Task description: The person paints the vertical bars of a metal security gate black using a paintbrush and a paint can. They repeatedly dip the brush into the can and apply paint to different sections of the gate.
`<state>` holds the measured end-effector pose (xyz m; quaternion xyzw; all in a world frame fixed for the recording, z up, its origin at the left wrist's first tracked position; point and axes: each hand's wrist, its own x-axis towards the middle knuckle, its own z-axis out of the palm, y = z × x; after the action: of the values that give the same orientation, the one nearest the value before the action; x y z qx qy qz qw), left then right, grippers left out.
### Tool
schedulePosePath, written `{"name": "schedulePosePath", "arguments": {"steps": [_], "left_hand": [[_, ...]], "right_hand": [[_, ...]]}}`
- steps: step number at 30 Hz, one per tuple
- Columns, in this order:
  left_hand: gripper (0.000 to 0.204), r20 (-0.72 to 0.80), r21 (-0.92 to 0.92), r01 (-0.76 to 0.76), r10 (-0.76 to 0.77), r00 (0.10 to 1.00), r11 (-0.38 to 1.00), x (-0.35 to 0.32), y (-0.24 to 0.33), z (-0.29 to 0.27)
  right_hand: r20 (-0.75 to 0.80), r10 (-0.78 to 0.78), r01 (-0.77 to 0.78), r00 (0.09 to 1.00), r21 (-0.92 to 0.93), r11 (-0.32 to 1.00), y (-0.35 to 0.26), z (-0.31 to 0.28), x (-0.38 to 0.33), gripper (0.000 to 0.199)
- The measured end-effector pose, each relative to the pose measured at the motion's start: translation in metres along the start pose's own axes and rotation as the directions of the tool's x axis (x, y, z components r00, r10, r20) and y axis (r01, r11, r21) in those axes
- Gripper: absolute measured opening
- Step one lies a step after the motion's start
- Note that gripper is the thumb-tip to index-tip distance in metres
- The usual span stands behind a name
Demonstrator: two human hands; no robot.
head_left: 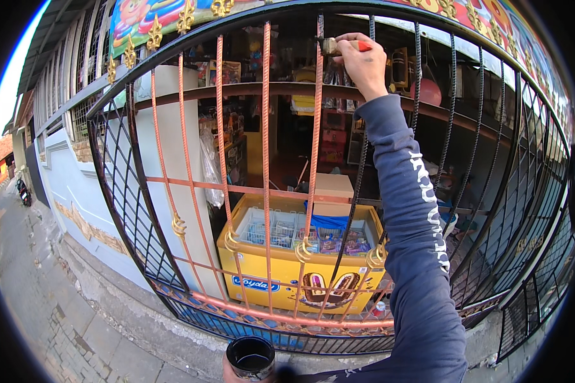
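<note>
My right hand [364, 62] is raised at the top of a metal fence and grips a paintbrush [331, 46] with a red handle. The bristles touch an upright twisted bar [317, 105]. That bar is black above the brush and reddish-pink below it. At the lower edge, my left hand [229, 375], only partly in view, is wrapped round a can [250, 359] with dark paint in it. Bars to the right of the brush are black, such as one bar [452, 102], while those to the left are mostly reddish-pink.
Behind the fence stands a yellow chest freezer [236, 271] with a cardboard box [333, 190] on it. Two rusty-looking crossbars span the uprights, and gold ornaments [221, 7] line the top. A pale blue wall [86, 204] and paved lane [51, 319] lie at left.
</note>
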<state>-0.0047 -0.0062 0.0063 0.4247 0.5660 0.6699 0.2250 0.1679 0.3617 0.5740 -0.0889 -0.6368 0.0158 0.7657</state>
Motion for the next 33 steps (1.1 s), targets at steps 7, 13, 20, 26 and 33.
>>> {"name": "schedulePosePath", "arguments": {"steps": [7, 13, 20, 26, 33], "left_hand": [[0.096, 0.070, -0.094, 0.036, -0.029, 0.997, 0.995, 0.000, -0.019, 0.000], [0.099, 0.126, -0.068, 0.210, -0.200, 0.972, 0.975, 0.002, 0.007, 0.001], [0.098, 0.130, -0.094, 0.247, -0.234, 0.964, 0.965, 0.003, 0.046, 0.001], [0.097, 0.108, -0.038, 0.187, -0.182, 0.977, 0.982, 0.004, 0.016, 0.003], [0.093, 0.068, -0.084, 0.031, -0.025, 0.997, 0.996, 0.001, -0.014, 0.004]], "right_hand": [[-0.004, -0.081, 0.081, 0.997, -0.059, 0.995, 0.003, 0.003, -0.013, 0.012], [-0.164, -0.317, 0.289, 0.934, -0.175, 0.941, 0.011, 0.011, 0.019, 0.014], [-0.218, -0.123, 0.168, 0.968, 0.198, 0.966, 0.014, 0.014, 0.017, 0.013], [-0.105, -0.150, 0.150, 0.983, -0.011, 0.989, 0.012, 0.019, 0.017, 0.010], [-0.034, -0.065, 0.063, 0.997, -0.047, 0.997, 0.008, 0.007, 0.009, 0.015]]}}
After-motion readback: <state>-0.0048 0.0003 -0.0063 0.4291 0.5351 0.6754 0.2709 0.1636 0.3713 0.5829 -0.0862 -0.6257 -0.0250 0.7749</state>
